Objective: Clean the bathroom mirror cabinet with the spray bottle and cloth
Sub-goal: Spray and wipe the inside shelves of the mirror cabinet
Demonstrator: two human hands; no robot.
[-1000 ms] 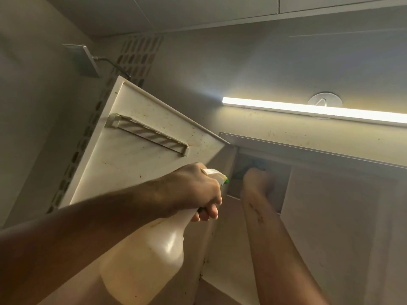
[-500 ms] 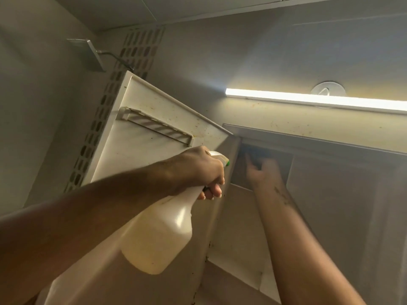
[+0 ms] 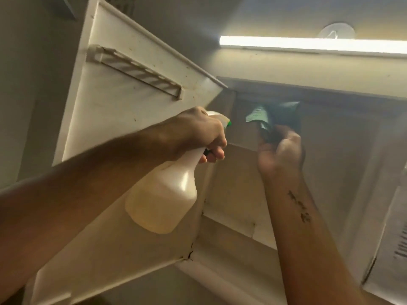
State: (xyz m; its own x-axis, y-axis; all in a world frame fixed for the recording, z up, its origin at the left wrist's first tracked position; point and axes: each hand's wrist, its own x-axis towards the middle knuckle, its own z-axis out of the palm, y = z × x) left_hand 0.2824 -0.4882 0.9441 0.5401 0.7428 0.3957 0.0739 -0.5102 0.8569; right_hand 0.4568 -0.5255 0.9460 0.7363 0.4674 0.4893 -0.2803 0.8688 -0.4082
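I look up at the white mirror cabinet (image 3: 242, 194) with its left door (image 3: 123, 111) swung open toward me. My left hand (image 3: 196, 133) grips the neck and trigger of a translucent spray bottle (image 3: 163, 201) holding yellowish liquid, its green-tipped nozzle aimed into the cabinet. My right hand (image 3: 279, 150) holds a green cloth (image 3: 264, 119) bunched in its fingers, up inside the cabinet's dark top compartment. Part of the cloth spreads toward the compartment's back wall.
A white slotted rail (image 3: 136, 73) is fixed across the inside of the open door. A lit strip light (image 3: 308, 44) runs along the wall above the cabinet. The right door's edge (image 3: 387, 238) stands at far right. Dark spots mark the door's lower corner (image 3: 190, 254).
My right hand has pulled back down out of the top compartment, and the green cloth now shows above it. The view has tilted so the cabinet looks closer. The left hand keeps the bottle.
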